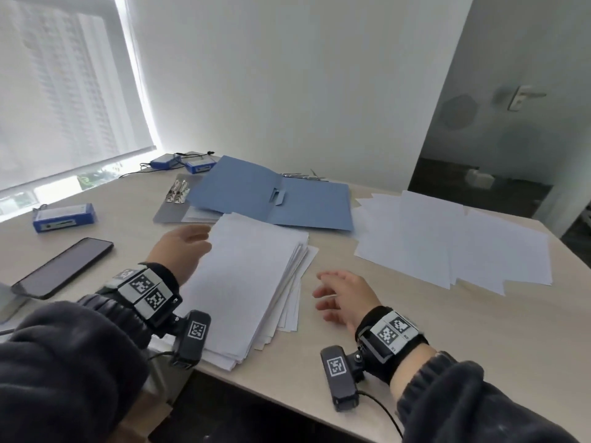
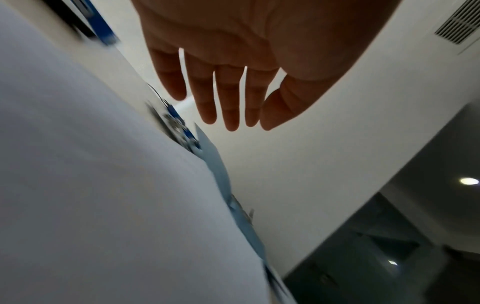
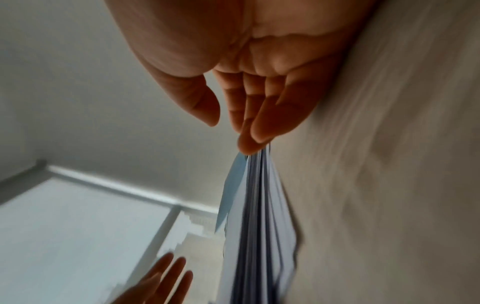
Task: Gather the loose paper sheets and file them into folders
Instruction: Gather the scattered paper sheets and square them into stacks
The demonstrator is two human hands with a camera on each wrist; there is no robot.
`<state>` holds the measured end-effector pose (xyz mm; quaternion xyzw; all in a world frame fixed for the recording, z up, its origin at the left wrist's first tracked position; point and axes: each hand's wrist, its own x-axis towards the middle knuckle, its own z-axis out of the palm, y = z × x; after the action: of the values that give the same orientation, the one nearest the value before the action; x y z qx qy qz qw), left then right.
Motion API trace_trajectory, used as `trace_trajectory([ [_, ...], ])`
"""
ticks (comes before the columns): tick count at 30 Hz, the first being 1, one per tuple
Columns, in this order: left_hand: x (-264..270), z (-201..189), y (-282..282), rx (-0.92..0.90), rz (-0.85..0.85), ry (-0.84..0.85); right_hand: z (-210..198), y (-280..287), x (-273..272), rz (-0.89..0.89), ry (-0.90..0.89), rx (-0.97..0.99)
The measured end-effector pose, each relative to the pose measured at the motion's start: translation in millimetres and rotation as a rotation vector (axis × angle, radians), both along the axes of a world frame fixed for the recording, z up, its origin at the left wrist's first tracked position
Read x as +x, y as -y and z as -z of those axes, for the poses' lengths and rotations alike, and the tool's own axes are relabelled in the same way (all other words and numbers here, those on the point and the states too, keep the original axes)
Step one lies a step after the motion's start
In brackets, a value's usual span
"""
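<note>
Pale wood makes up the surface, and paper lies all over it. Far to the left lies a black phone, flat on its back. Behind it sits a small blue box. Two more blue boxes sit far back by the window.

The left hand comes next. It is held over the left edge of a big pile of paper. The grip of this hand is wide open. In the left wrist view its fingers are straight and close together, and they hold nothing. I cannot tell if the hand touches the pile.

The pile sits in the middle, near the front edge of the surface. Its sheets are not lined up, so some edges stick out on the right side. Behind the pile lies a blue folder, spread open and flat. A grey board with a shiny metal clip peeks out from under the folder's left side.

The right hand is just right of the pile, low over the surface. Its grip is loose and open too, with the fingers a little bent and pointing at the pile. It holds nothing. In the right wrist view the fingertips are very near the edge of the pile, but that view is blurry.

Far right, more loose sheets lie spread out flat, partly over each other.
</note>
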<state>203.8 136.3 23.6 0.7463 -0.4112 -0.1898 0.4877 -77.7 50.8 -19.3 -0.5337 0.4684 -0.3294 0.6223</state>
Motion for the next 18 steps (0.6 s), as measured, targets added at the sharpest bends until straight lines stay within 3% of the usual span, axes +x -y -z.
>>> trace_trajectory([
  [5,-96,-2,31,-0.078,0.249,-0.265,10,25,-67,0.264,0.132,-0.045],
  [11,-210,30,70,-0.092,0.367,-0.705,18,31,-156,0.414,0.094,-0.159],
  [18,-289,48,115,-0.069,0.431,-0.785,22,40,-242,0.579,-0.069,-0.277],
])
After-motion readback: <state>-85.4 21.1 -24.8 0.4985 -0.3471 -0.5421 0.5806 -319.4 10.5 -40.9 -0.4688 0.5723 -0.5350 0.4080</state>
